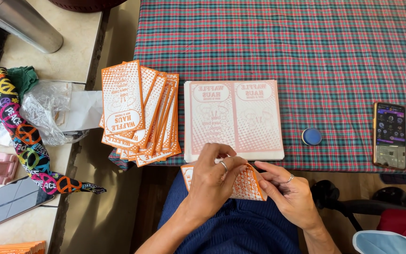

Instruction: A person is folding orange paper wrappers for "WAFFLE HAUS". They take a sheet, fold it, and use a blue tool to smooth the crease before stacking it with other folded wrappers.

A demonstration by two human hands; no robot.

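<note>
My left hand (214,178) and my right hand (290,195) both grip one orange-and-white printed paper bag (246,184) over my lap, just below the table's near edge. The left fingers pinch its top fold; the right fingers hold its right corner. Right above them a stack of flat, pale printed sheets (233,120) lies on the plaid tablecloth (306,42). To the left, a fanned pile of finished orange paper bags (139,113) hangs over the table's left corner.
A small round blue tin (311,137) and a lit smartphone (390,135) lie right of the sheets. On the left counter are a crumpled plastic bag (48,108), a colourful patterned strap (24,141), a dark phone (8,202) and a metal cylinder (22,21).
</note>
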